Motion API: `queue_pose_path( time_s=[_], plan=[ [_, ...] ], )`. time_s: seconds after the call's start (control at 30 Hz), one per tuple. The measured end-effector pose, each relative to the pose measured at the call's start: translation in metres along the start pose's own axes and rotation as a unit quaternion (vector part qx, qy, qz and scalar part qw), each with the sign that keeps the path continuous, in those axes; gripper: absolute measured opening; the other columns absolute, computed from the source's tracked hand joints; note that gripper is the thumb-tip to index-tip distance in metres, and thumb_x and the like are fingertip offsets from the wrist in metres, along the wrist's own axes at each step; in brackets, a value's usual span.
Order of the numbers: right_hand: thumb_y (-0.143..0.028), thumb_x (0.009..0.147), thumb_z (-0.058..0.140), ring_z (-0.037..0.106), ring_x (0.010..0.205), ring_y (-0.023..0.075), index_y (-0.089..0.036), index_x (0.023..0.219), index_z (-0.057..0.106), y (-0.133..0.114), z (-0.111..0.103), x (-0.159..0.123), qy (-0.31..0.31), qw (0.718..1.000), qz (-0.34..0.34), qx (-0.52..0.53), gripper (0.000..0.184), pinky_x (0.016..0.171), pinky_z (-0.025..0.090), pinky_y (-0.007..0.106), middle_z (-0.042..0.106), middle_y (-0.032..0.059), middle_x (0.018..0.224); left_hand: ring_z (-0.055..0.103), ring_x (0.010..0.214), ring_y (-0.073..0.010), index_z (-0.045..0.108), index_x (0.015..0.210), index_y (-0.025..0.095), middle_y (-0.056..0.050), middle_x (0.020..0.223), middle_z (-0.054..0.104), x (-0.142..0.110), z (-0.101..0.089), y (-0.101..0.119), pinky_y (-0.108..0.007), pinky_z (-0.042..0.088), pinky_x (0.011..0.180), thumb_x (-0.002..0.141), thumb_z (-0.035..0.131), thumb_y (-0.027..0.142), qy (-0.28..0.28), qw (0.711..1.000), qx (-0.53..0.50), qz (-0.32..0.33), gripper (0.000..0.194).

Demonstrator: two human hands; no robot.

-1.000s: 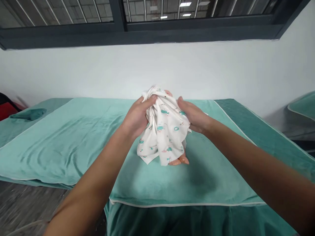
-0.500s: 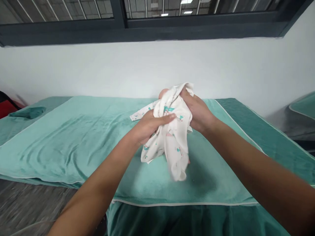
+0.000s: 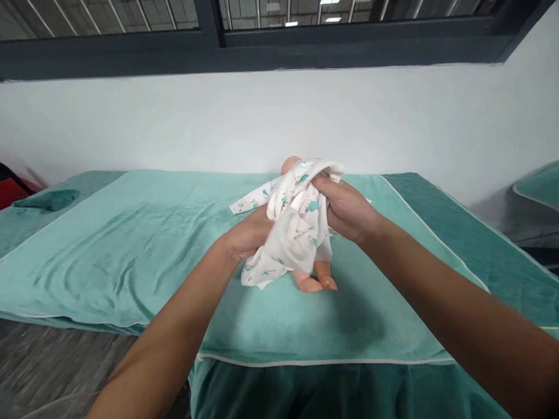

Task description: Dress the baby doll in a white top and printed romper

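A baby doll (image 3: 308, 283) lies on the green bedcover, its bare feet toward me. The top of its head (image 3: 290, 164) shows beyond the cloth, and a white printed sleeve (image 3: 252, 201) stretches out to the left. Above the doll hangs a bunched white baby garment (image 3: 292, 235) with a green and pink print. My left hand (image 3: 253, 231) is closed on the garment's left side, its fingertips hidden in the folds. On the other side my right hand (image 3: 345, 206) grips the gathered upper edge between thumb and fingers. The cloth covers most of the doll's body.
The bed (image 3: 109, 244) has a light green plush cover with white piping. Behind it rise a white wall (image 3: 174, 122) and a dark window frame (image 3: 349, 49) with bars. A red and black item (image 3: 11, 189) stands at the far left.
The garment's hanging lower part has swung up and left, uncovering the doll's feet. My left thumb has gone from the front of the cloth into its folds. My right hand has dropped slightly.
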State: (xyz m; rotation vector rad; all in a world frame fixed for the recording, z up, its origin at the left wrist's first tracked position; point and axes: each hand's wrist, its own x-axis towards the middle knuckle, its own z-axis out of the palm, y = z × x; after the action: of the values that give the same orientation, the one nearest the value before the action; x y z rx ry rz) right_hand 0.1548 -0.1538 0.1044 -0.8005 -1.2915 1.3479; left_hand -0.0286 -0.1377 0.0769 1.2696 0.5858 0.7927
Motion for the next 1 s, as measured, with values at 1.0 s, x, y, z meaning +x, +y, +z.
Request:
queue_pose_path(
  time_s=[1.0],
  plan=[
    [-0.044, 0.089, 0.064, 0.071, 0.095, 0.0235, -0.019, 0.113, 0.071, 0.021, -0.011, -0.023, -0.01, 0.996, 0.043, 0.072, 0.035, 0.088, 0.055, 0.036, 0.077, 0.0046, 0.098, 0.075, 0.097, -0.0264, 0.073, 0.11, 0.012, -0.012, 0.105, 0.078, 0.024, 0.015, -0.025, -0.037, 0.057, 0.093, 0.076, 0.082, 0.032, 0.054, 0.981, -0.185, 0.013, 0.041]
  ],
)
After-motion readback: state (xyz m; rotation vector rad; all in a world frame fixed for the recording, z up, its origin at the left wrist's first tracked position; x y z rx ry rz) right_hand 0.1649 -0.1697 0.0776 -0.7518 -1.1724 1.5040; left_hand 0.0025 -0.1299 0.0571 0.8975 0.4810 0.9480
